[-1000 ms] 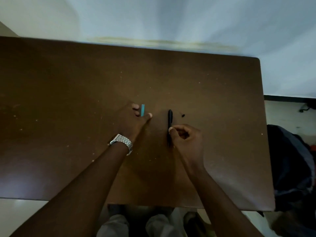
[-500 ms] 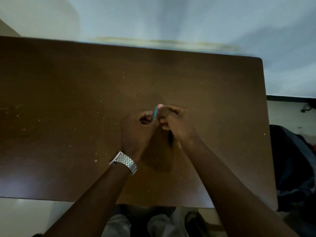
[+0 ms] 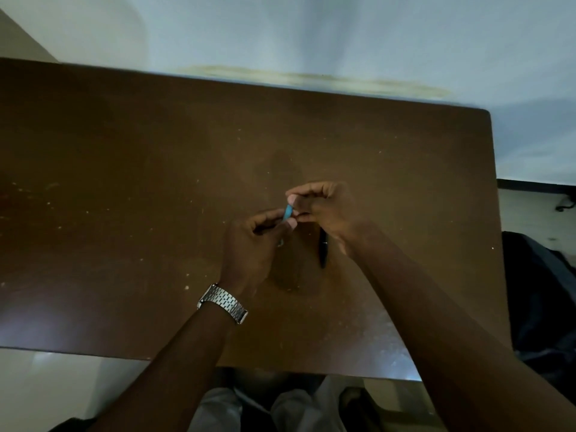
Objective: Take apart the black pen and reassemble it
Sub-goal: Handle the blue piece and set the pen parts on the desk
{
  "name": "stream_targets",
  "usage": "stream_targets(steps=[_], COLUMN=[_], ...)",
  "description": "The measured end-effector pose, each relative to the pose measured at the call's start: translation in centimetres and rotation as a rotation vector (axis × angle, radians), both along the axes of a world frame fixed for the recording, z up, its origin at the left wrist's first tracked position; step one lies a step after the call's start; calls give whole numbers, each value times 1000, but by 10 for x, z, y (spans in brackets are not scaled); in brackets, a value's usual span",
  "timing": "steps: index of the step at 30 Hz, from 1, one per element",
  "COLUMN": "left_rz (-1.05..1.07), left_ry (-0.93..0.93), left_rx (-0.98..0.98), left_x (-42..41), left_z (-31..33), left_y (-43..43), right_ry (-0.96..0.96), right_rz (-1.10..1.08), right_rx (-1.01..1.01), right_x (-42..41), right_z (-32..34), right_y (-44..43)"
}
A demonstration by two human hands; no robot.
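Blue plastic showed between your two hands: a small blue piece (image 3: pixel 288 211) that belongs to the pen was pinched there, above the brown table (image 3: pixel 124 182). Your left hand (image 3: pixel 255 244) was closed around the lower end of this piece, with the thumb and the first fingers pressing on it. Your right hand (image 3: pixel 327 207) was curled too, and its fingertips (image 3: pixel 292 199) met the upper end of the same piece, so both hands gripped it together. If the right hand also kept another small part inside, I could not tell. The black pen body (image 3: pixel 323 249) lay flat on the table, just under your right wrist and partly hidden by it, pointing toward you. A metal watch (image 3: pixel 223 303) was on your left wrist.
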State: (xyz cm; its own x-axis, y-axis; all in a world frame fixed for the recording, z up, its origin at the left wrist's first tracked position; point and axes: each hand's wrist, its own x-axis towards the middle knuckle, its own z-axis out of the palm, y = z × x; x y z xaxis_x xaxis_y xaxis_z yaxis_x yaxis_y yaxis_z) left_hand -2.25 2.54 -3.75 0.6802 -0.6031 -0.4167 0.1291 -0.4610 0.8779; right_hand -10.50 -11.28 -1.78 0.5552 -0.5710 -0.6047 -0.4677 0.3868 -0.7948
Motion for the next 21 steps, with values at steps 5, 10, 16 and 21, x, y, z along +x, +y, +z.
stream_targets(steps=[5,10,16,21], left_rz=[33,6,-7,5], left_ry=[106,138,191,204], left_rx=[-22,-24,-36,-54], left_x=[6,13,19,22], left_z=[2,7,11,11], left_y=[-3,-6,-10,-9], right_ry=[-37,-38,-58,-41], right_rz=[-27,-91,-141,-164], right_rx=[-43,-22,4,40], right_x=[7,11,15,15], right_z=[-2,0,0,-4], right_y=[2,1,2,2])
